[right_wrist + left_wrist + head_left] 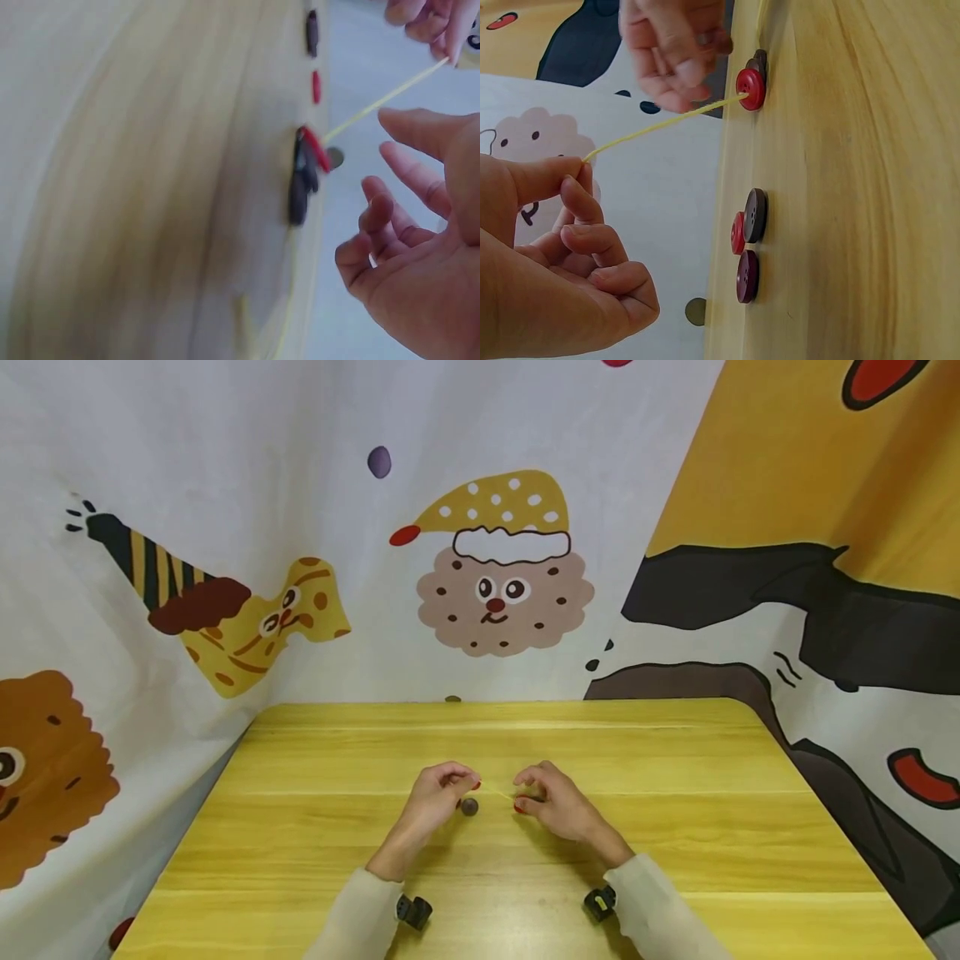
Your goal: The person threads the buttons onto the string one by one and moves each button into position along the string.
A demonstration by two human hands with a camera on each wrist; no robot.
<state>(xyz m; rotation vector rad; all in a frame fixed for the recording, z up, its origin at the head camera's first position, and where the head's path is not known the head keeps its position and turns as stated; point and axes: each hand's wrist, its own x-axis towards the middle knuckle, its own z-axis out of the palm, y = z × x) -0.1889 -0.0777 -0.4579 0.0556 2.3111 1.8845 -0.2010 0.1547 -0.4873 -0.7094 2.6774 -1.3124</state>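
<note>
My left hand [435, 795] pinches the end of a yellow cord [660, 124] between thumb and index finger. From there the cord slants taut to a red button [753, 90], passing through a hole in it. Behind that button sit several dark buttons [298, 196] threaded together, close to the table. My right hand [427, 262] is beside these strung buttons, its fingers loosely bent and thumb apart, holding nothing. Under the left hand lie a loose dark brown button [757, 216], a small red button [737, 233] and a maroon button [747, 277].
All this is on a yellow wood-grain table [300, 860]. Another length of cord trails from the dark buttons along the tabletop. A printed cartoon curtain [315, 460] hangs behind the far table edge.
</note>
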